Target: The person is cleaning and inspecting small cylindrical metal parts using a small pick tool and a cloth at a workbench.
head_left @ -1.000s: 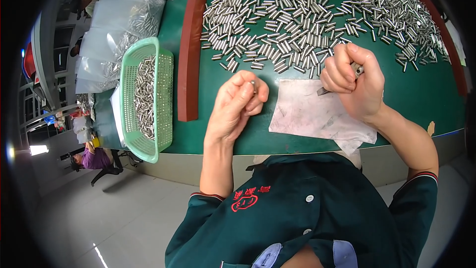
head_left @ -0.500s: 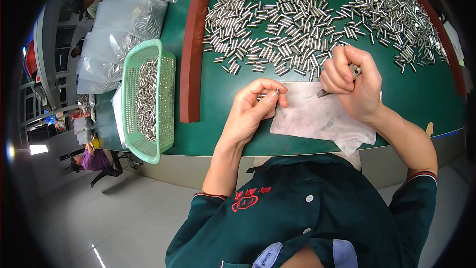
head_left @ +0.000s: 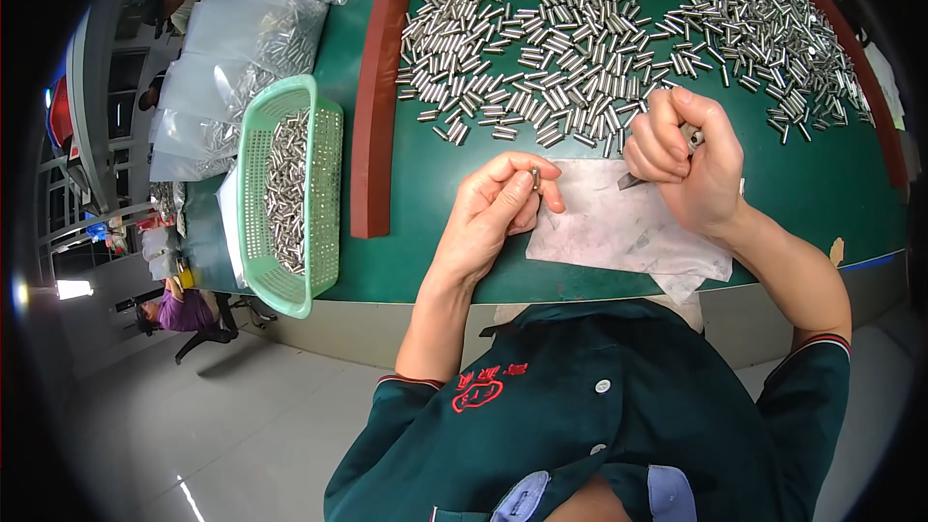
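Note:
My left hand [head_left: 498, 198] is closed, pinching one small metal pin [head_left: 536, 178] upright between thumb and fingertips. It hovers by the left edge of a stained white cloth [head_left: 628, 227] on the green table. My right hand [head_left: 686, 159] makes a fist above the cloth's right part. From under this fist sticks the flat grey tip of a tool [head_left: 629, 181]; its other end is hidden, though some metal shows near the curled index finger. Many loose metal pins [head_left: 570, 87] lie spread just beyond both hands.
Red-brown rails [head_left: 372, 135] border the pins at left and right. A green plastic basket [head_left: 324, 203] partly filled with metal pins stands left of the rail. Clear bags of pins [head_left: 256, 29] line the far left. Another person [head_left: 184, 311] is in the left background.
The pin in my left fingers has turned and now shows its length upright; the thumb has shifted slightly. My right hand is practically still.

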`<move>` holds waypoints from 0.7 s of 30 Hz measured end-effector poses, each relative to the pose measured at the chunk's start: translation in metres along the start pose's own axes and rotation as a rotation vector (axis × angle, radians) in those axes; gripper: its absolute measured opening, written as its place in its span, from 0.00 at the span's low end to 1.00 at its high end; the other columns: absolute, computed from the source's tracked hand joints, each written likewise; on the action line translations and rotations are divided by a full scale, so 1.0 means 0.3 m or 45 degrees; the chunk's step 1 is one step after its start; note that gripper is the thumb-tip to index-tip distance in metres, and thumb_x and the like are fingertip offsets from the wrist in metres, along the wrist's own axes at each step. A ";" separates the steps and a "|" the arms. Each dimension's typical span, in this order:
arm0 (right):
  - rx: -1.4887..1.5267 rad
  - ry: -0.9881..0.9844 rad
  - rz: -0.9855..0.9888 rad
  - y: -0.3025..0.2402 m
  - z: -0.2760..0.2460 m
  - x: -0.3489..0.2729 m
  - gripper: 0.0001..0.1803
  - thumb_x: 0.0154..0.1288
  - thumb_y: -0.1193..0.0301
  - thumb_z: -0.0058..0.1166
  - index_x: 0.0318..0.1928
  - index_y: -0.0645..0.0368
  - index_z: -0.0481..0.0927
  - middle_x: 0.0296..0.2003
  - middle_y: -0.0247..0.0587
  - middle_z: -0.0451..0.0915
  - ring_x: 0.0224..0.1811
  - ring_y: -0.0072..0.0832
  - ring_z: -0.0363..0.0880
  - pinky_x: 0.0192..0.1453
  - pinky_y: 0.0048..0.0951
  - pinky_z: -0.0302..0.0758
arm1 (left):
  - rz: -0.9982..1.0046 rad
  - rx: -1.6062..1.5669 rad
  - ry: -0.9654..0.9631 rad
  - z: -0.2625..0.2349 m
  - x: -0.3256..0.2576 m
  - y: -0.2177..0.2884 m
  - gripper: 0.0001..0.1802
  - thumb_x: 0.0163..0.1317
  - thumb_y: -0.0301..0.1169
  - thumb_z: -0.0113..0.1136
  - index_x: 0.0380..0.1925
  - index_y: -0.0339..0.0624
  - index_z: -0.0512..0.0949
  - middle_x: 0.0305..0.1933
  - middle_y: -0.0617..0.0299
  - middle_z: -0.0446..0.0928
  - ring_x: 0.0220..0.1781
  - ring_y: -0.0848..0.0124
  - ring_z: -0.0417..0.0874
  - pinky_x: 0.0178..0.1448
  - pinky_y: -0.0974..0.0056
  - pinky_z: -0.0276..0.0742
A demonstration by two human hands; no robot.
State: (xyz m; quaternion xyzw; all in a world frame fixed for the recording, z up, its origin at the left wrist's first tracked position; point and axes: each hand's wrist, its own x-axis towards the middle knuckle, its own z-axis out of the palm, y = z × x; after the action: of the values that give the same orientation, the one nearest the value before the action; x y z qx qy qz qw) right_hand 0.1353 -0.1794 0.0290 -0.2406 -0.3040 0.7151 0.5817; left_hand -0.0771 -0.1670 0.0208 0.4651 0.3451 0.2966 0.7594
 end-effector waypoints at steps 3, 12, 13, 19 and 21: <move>0.001 0.001 -0.002 0.000 -0.002 -0.001 0.21 0.64 0.62 0.27 0.13 0.52 0.54 0.07 0.25 0.51 0.10 0.16 0.43 0.18 0.21 0.46 | 0.018 0.016 -0.007 0.002 0.003 -0.003 0.09 0.64 0.27 0.43 0.39 0.35 0.70 0.27 0.59 0.72 0.20 0.84 0.57 0.23 0.78 0.54; 0.026 -0.002 -0.029 0.006 0.001 0.004 0.22 0.64 0.62 0.28 0.13 0.52 0.55 0.07 0.26 0.51 0.10 0.16 0.43 0.18 0.21 0.45 | 0.598 1.482 0.155 0.167 0.019 -0.038 0.08 0.48 0.22 0.60 0.29 0.37 0.73 0.11 0.65 0.59 0.12 0.74 0.61 0.18 0.69 0.58; 0.035 -0.005 -0.040 0.007 -0.001 0.001 0.22 0.64 0.61 0.28 0.13 0.52 0.55 0.07 0.26 0.51 0.10 0.16 0.43 0.18 0.21 0.45 | 0.554 1.458 0.187 0.173 0.020 -0.034 0.08 0.47 0.23 0.60 0.28 0.38 0.73 0.10 0.64 0.58 0.12 0.71 0.61 0.18 0.67 0.59; 0.048 -0.020 -0.055 0.012 0.005 -0.025 0.21 0.64 0.61 0.28 0.13 0.53 0.55 0.07 0.25 0.51 0.10 0.16 0.43 0.18 0.20 0.46 | 0.529 1.549 0.180 0.175 0.018 -0.046 0.06 0.48 0.22 0.58 0.26 0.39 0.70 0.15 0.57 0.70 0.19 0.60 0.73 0.23 0.60 0.67; 0.036 -0.036 -0.034 0.018 0.000 -0.027 0.21 0.64 0.62 0.28 0.13 0.53 0.55 0.07 0.26 0.52 0.10 0.16 0.43 0.18 0.20 0.46 | 0.548 1.540 0.202 0.180 0.017 -0.054 0.06 0.48 0.22 0.58 0.25 0.39 0.71 0.15 0.57 0.69 0.18 0.60 0.72 0.23 0.60 0.66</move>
State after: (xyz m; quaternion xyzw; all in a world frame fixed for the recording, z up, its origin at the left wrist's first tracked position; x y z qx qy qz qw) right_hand 0.1331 -0.1881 0.0250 -0.2182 -0.3051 0.7147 0.5903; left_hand -0.0290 -0.1965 0.0226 0.8464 0.4054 0.2287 0.2589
